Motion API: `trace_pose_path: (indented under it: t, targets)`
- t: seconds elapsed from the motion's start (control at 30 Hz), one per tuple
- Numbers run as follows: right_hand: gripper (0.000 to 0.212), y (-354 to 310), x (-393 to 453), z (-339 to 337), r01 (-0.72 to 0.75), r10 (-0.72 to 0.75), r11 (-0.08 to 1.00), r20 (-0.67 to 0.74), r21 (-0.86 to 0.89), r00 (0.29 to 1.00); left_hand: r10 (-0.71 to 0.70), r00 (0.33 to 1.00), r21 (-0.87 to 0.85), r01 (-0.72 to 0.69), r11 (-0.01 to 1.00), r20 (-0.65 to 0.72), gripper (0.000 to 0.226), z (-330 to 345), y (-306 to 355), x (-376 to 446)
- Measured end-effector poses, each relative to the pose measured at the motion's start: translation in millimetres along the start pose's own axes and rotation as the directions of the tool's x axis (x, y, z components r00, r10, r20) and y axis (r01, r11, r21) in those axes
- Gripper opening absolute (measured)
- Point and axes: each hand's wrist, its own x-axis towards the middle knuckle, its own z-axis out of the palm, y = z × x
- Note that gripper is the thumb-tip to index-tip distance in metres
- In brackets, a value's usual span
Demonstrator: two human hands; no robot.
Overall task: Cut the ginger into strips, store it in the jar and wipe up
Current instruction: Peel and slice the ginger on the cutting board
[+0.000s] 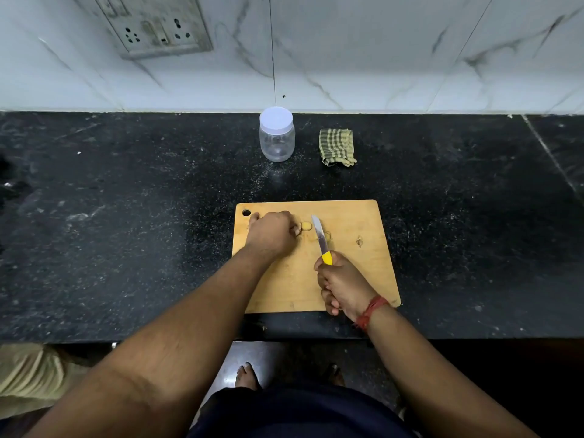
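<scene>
I'm looking down over my own arms at the dark speckled surface (126,216), and the wooden cutting board (357,279) lies square in front of me near the front edge. My left hand (271,233) is curled down at about ten o'clock on the board, fingers bunched over the ginger (306,226), pinning it; only a pale yellow end of the piece peeks out just to the right of my fingertips. My right hand (343,284) is clenched round the yellow handle of the knife (320,238), blade pointing toward twelve o'clock and leaning a little left, its tip just beside the exposed ginger (I can't tell whether the edge is touching the board). A few thin cut slices (328,237) lie right by the blade on its right side, and a small brownish scrap (359,241) sits alone farther toward three o'clock on the board. A red thread band (369,312) wraps my right wrist. Up at twelve o'clock, near the wall, the clear plastic jar (277,142) stands upright with its white lid (276,119) on, well apart from the board. Just beside it, to the right, a folded green checked cloth (336,147) lies on the surface. On the marble-patterned wall at eleven o'clock is a switch-and-socket plate (158,26).
</scene>
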Motion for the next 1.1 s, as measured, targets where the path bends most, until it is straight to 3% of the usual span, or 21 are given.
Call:
trace_pose_path:
  t: [0.17, 0.4, 1.1]
  targets:
    - [0.012, -4, 6, 5, 0.028, -0.052, 0.941, -0.061, -0.336, 0.997, 0.055, 0.998, 0.106, -0.056, 0.993, 0.011, 0.011, 6, -5, -4]
    - [0.022, -13, 11, 21, 0.047, -0.13, 0.729, -0.07, -0.683, 0.989, 0.097, 0.994, 0.142, -0.088, 0.986, -0.058, 0.014, 15, -11, -6]
    - [0.041, -13, 29, 36, -0.019, -0.097, 0.63, -0.104, -0.776, 0.99, 0.141, 0.986, 0.128, -0.129, 0.983, -0.089, 0.02, 18, -17, -6]
